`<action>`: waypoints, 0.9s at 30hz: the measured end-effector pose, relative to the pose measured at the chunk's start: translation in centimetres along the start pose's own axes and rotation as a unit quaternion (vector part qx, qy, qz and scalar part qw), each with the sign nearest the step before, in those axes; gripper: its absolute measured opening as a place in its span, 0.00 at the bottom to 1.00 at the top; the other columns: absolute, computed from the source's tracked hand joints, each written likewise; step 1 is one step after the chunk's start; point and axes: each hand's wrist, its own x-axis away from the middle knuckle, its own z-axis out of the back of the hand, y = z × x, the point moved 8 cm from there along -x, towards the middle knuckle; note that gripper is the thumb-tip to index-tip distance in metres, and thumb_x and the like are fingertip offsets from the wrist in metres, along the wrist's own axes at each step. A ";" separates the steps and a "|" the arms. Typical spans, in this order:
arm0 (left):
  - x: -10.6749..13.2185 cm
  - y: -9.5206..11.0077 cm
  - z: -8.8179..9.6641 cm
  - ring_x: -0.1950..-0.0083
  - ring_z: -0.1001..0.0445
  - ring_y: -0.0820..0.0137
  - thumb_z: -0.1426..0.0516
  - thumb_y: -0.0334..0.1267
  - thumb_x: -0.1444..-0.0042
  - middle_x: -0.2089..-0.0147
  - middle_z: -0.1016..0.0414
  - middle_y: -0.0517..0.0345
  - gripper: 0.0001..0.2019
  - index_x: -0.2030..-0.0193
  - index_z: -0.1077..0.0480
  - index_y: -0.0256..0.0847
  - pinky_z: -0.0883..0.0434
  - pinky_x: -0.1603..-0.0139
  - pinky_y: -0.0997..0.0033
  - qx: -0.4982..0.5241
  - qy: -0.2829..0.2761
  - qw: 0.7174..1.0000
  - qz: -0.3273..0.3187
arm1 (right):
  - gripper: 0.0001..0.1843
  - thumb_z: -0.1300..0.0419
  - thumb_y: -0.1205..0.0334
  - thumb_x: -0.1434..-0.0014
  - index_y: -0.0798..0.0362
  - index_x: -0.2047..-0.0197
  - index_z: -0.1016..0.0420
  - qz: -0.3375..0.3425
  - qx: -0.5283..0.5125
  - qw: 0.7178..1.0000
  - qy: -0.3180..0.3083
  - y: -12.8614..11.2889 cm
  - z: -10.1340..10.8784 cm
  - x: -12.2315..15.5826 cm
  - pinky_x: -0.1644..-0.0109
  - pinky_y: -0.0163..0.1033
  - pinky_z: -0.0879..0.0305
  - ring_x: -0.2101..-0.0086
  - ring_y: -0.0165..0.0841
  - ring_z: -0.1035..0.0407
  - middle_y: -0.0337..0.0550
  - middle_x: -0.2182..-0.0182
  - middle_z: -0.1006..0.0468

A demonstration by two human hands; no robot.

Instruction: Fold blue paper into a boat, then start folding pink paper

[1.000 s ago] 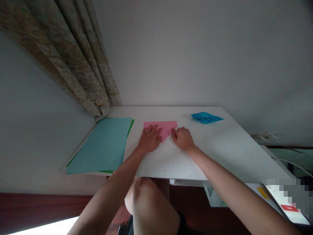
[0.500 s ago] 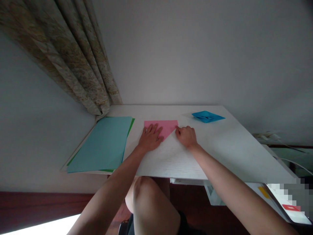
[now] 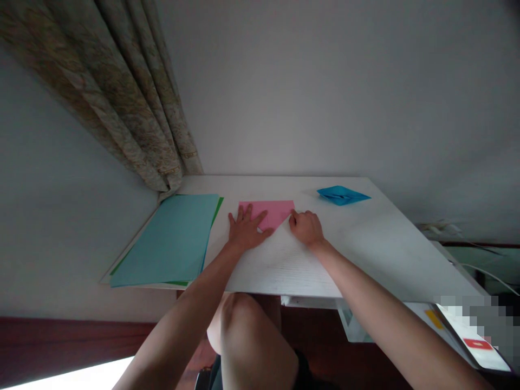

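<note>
A folded sheet of pink paper [image 3: 276,210] lies flat on the white table, its top edge straight and its right side slanting down toward me. My left hand [image 3: 246,230] is open, fingers spread and pressing on the paper's left part, which it partly covers. At the paper's right corner is my right hand [image 3: 307,227], closed, with its fingers curled and the fingertips touching the corner. Whether the thumb is under the edge is hidden. Beyond the right hand rests a folded blue paper boat [image 3: 342,195].
A stack of light blue and green paper sheets [image 3: 170,238] lies at the table's left end. The white table [image 3: 276,271] meets the wall at the back. A patterned curtain [image 3: 134,108] hangs at the left. Low on the right, a partly blurred device [image 3: 483,346] shows a lit screen.
My left hand has spread its fingers wider, with the thumb apart and lower on the paper. The right hand stays at the right corner, nearly unmoved.
</note>
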 end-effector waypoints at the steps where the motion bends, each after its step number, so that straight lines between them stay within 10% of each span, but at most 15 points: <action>1: 0.0 0.0 0.0 0.23 0.64 0.43 0.57 0.73 0.44 0.22 0.59 0.54 0.38 0.29 0.49 0.66 0.59 0.33 0.26 0.001 -0.002 1.000 -0.001 | 0.23 0.56 0.63 0.32 0.58 0.50 0.20 0.011 -0.002 1.000 -0.001 -0.2 0.0 0.1 0.57 0.44 0.40 0.61 0.46 0.25 0.57 0.64 0.17; 12: 0.0 0.0 0.2 0.23 0.63 0.45 0.57 0.62 0.36 0.22 0.58 0.59 0.29 0.29 0.49 0.68 0.57 0.32 0.27 -0.005 -0.004 1.000 0.003 | 0.26 0.53 0.60 0.32 0.52 0.72 0.17 0.233 -0.099 0.967 -0.007 -4.5 0.0 2.4 0.61 0.39 0.42 0.72 0.35 0.28 0.45 0.76 0.19; 19: -0.3 -0.2 0.1 0.23 0.62 0.45 0.57 0.62 0.35 0.22 0.58 0.58 0.28 0.29 0.48 0.68 0.58 0.32 0.27 -0.004 -0.012 1.000 -0.014 | 0.19 0.50 0.59 0.33 0.46 0.50 0.18 0.331 -0.162 0.930 -0.013 -5.6 0.0 3.4 0.61 0.37 0.43 0.71 0.33 0.28 0.40 0.75 0.18; 27: -0.4 -0.2 0.0 0.23 0.61 0.47 0.60 0.54 0.32 0.22 0.58 0.62 0.25 0.29 0.49 0.68 0.56 0.32 0.27 -0.016 -0.023 0.999 -0.018 | 0.22 0.53 0.56 0.29 0.44 0.56 0.15 0.314 -0.156 0.937 0.007 -6.0 0.7 3.3 0.58 0.39 0.44 0.66 0.35 0.30 0.44 0.72 0.19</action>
